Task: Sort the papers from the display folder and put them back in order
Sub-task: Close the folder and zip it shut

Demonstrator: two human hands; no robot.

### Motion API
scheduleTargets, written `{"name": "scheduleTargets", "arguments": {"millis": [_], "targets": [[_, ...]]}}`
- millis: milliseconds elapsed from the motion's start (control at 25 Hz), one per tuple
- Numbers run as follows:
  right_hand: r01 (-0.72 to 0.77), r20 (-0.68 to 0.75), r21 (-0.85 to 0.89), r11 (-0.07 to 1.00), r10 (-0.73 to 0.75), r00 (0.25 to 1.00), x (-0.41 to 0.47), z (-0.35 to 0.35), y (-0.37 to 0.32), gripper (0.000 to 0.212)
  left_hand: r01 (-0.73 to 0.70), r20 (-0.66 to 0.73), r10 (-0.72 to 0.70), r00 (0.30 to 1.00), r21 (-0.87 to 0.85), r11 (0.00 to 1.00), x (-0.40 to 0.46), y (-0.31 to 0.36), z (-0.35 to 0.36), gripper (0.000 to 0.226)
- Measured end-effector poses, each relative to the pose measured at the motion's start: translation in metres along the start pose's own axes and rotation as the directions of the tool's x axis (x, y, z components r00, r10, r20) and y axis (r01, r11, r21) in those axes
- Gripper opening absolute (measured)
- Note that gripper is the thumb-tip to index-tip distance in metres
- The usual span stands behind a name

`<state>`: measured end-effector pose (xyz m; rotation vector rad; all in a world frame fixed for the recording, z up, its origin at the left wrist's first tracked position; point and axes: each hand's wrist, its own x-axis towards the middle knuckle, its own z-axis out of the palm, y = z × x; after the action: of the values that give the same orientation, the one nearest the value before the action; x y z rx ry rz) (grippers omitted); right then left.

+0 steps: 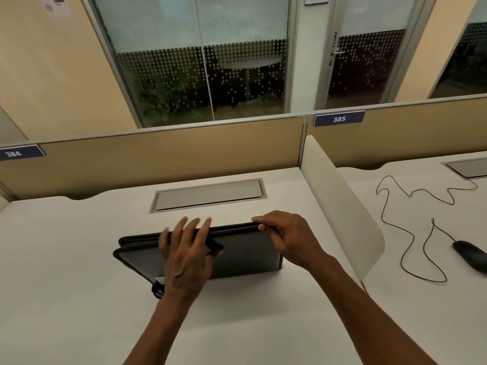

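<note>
A black zippered display folder [245, 252] lies on the white desk [66, 259] in front of me. Its lid is closed or nearly closed, and a dark seam runs around the left edge. My left hand [187, 251] rests flat on the lid with the fingers spread, the fingertips reaching the far edge. My right hand [287, 238] pinches the far right edge of the folder between thumb and fingers. A small white corner of paper [159, 280] peeks out at the near left edge. No other papers show.
A grey cable hatch [208, 194] is set in the desk just behind the folder. A white divider panel [340, 204] stands at the right. Beyond it lie a black mouse [469, 255] and its cord [411, 233]. A tan partition runs along the back.
</note>
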<state>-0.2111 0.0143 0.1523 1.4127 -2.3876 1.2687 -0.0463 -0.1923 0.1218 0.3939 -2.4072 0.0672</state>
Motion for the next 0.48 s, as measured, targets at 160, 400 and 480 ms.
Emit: {"name": "scheduleTargets", "arguments": {"millis": [160,400,480], "targets": [[-0.020,0.224,-0.283,0.959,0.086,0.971,0.011,-0.020,-0.034,0.034,0.083,0.010,-0.083,0.997,-0.021,0.996,-0.008,-0.016,-0.009,0.062],[0.147,0.514,-0.477,0.867,0.139,0.847,0.046,0.019,-0.083,0.065,0.055,0.038,-0.051,0.998,-0.094,0.994,-0.007,-0.021,-0.010,0.065],[0.190,0.508,-0.522,0.832,0.124,0.852,0.050,0.035,-0.083,0.050,0.041,0.031,-0.038,0.999,-0.107,0.993,-0.007,-0.024,-0.013,0.069]]}}
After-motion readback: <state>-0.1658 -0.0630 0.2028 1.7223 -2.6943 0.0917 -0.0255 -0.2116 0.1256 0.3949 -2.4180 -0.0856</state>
